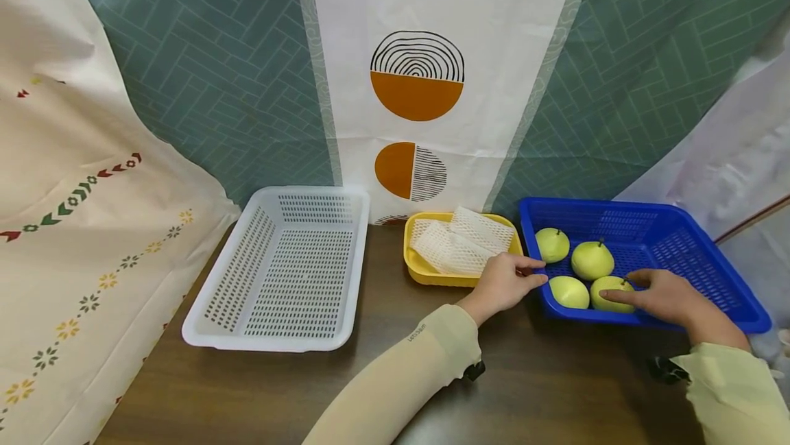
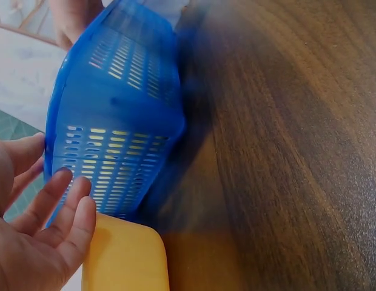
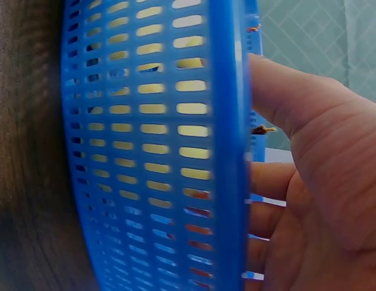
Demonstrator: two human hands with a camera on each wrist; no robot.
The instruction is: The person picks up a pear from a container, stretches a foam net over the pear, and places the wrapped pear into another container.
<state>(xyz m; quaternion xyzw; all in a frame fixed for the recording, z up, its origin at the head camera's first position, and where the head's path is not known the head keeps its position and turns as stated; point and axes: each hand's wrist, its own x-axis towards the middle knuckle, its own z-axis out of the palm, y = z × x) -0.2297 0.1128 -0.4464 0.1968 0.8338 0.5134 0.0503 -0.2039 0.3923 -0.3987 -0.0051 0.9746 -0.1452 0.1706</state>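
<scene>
Several yellow-green pears sit in the left part of a blue perforated basket. My right hand reaches over the near rim and grips the front right pear, thumb on one side and fingers on the other. In the right wrist view, the basket wall hides most of that pear and the fingertips. My left hand touches the basket's left rim with thumb and index fingertips. Its other fingers hang loosely outside the wall in the left wrist view.
A yellow tray holding white foam net sleeves stands left of the blue basket. Farther left is a white perforated basket with nothing in it. All stand on a dark wooden table, with patterned cloth behind.
</scene>
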